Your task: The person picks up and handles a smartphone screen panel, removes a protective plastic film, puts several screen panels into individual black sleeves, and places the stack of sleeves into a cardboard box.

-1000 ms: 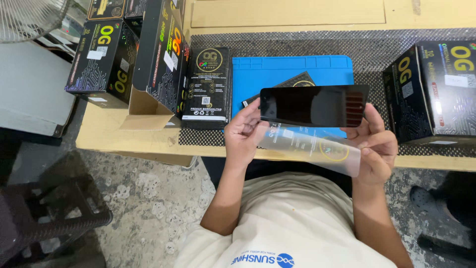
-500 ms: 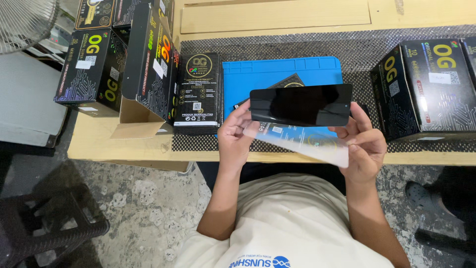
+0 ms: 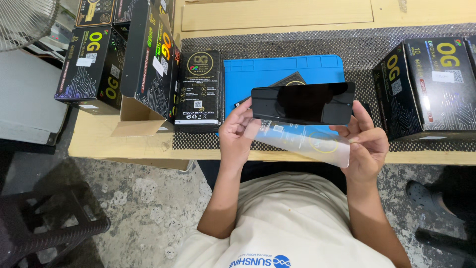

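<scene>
Seen from above, a person wears a loose cream-white short-sleeved cotton T-shirt [image 3: 292, 223], its chest crossed by a line of blue printed lettering beside a small round blue emblem. Both forearms are bare from the elbow down. The left hand [image 3: 238, 136] and right hand [image 3: 367, 144] carry no gloves, rings, watch or wristband.

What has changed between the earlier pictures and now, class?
Little changed. Left hand and right hand still hold the black glass panel over the blue mat; the clear film stays beneath it. The boxes have not moved.
</scene>
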